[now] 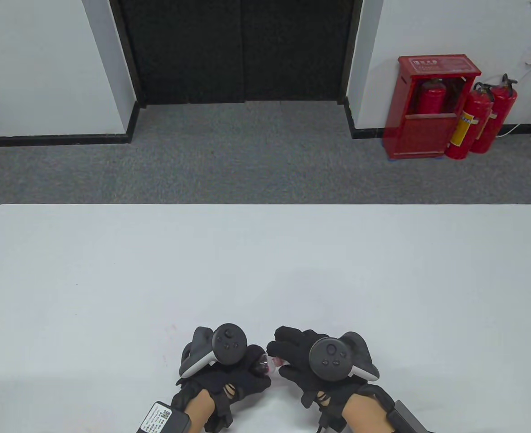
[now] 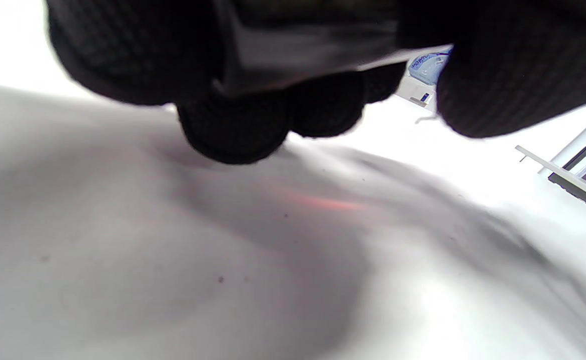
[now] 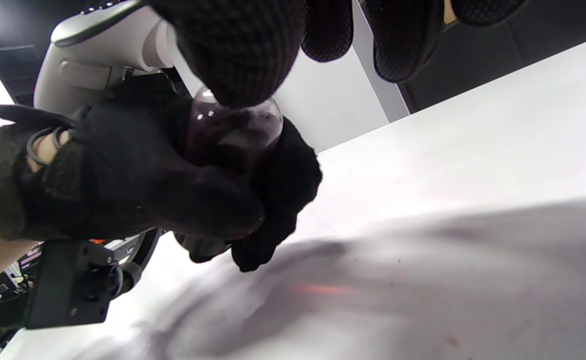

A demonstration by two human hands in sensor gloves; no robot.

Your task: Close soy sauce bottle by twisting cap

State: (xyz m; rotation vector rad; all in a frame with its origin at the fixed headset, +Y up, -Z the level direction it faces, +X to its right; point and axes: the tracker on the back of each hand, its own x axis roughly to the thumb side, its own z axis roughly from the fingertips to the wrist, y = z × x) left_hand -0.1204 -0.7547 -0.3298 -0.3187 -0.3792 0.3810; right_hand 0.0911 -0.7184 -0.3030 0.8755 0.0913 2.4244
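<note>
Gripping the soy sauce bottle (image 1: 263,363) low over the white table (image 1: 265,261), near its front edge, the left hand (image 1: 229,367) has its fingers wrapped right round the dark glass body, so that from the right wrist view only the rounded shoulder of the bottle (image 3: 232,132) shows above the glove. Just right of the bottle, the right hand (image 1: 310,361) reaches in toward its top, and its fingertips (image 3: 237,55) sit on the neck end; a scrap of red between the two hands looks like the cap (image 1: 276,361), though it is mostly hidden. I judge the closing to be under way and not finished: the cap seems to be at the mouth and pinched by the right hand, but whether the thread has caught, or how far it is turned, I cannot tell. What is left, as I read it, is the twisting down until it seats. A faint red streak lies on the table under the bottle in both wrist views, perhaps a reflection. As for writing, the bottle shows no label I can read. Far right of the bottle, against the back wall, a red extinguisher cabinet (image 1: 432,108) carries a line of pale characters too small to make out, with two red extinguishers (image 1: 477,122) beside it.
</note>
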